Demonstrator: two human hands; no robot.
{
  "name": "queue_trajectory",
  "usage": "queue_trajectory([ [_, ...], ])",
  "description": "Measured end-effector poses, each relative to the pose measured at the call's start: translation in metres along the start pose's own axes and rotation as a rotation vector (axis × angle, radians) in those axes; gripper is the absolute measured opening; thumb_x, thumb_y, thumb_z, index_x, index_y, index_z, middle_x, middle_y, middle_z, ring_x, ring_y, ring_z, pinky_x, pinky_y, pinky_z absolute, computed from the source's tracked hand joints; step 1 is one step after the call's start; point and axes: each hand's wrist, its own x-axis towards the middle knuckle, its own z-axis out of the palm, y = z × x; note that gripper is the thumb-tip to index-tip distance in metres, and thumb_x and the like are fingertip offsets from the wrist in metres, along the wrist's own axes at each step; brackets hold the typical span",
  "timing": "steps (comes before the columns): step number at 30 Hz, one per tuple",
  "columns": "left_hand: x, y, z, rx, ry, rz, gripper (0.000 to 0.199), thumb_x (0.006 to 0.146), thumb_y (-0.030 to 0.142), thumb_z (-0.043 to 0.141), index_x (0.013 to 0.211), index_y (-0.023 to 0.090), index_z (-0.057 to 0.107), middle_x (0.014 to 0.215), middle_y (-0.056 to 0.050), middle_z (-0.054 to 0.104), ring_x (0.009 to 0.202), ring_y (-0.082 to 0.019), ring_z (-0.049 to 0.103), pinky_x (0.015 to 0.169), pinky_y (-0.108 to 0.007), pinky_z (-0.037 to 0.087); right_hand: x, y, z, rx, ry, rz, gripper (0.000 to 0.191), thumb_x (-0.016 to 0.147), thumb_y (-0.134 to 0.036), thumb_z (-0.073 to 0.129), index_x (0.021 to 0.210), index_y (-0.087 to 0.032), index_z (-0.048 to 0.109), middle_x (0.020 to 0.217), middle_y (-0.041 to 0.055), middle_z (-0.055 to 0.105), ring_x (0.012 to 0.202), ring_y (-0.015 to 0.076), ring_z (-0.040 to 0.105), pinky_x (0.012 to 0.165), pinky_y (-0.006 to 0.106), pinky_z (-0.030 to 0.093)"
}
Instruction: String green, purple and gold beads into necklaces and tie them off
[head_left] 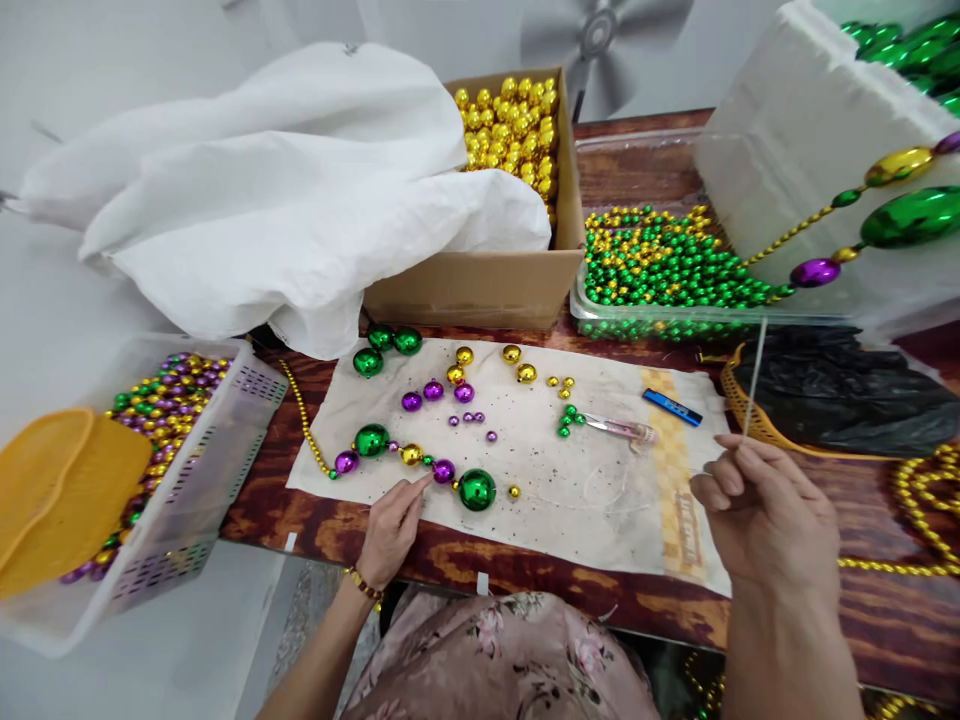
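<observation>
A bead strand (410, 454) with large green, gold and purple beads lies across a pale cloth (570, 530). My left hand (391, 525) is closed, its fingertips against the strand at a purple bead (444, 470). A big green bead (477, 489) and a small gold bead (514, 492) sit at the strand's right end, near thin clear line. Raised over the cloth's right edge, my right hand (772, 500) pinches a thin white stick (756, 375), held nearly upright. Loose purple beads (433, 390), gold beads (526, 373) and green beads (368, 362) lie farther back.
Scissors (619, 427) and a blue tool (672, 407) lie on the cloth. Behind stand a carton of gold beads (480, 285) and a clear tray (637, 318). A bead basket (169, 530) is left; black plastic (840, 385) is right. Finished-looking strands (817, 272) hang from a foam box (780, 150).
</observation>
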Motion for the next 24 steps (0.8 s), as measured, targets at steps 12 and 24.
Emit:
queue_trajectory([
  [12,-0.008,0.018,0.015,-0.096,-0.040,0.040,0.032,0.098,0.016,0.043,0.120,0.019,0.067,0.077,-0.004,0.066,0.070,-0.013,0.062,0.065,-0.022,0.052,-0.029,0.032,0.026,-0.233,-0.371,0.085,0.021,0.081,-0.030,0.069,0.099,-0.020,0.071,0.061,-0.0026,0.057,0.048,0.0104,0.052,0.044,0.021,0.040],
  [24,0.007,0.059,0.025,-0.077,-0.007,0.215,0.032,0.096,0.015,0.050,0.126,0.018,0.061,0.087,-0.006,0.073,0.075,-0.014,0.068,0.071,-0.024,0.055,-0.060,0.066,0.022,-0.351,-0.632,0.239,0.028,0.083,-0.044,0.071,0.094,-0.018,0.070,0.066,0.0025,0.067,0.055,0.0140,0.060,0.049,0.024,0.042],
])
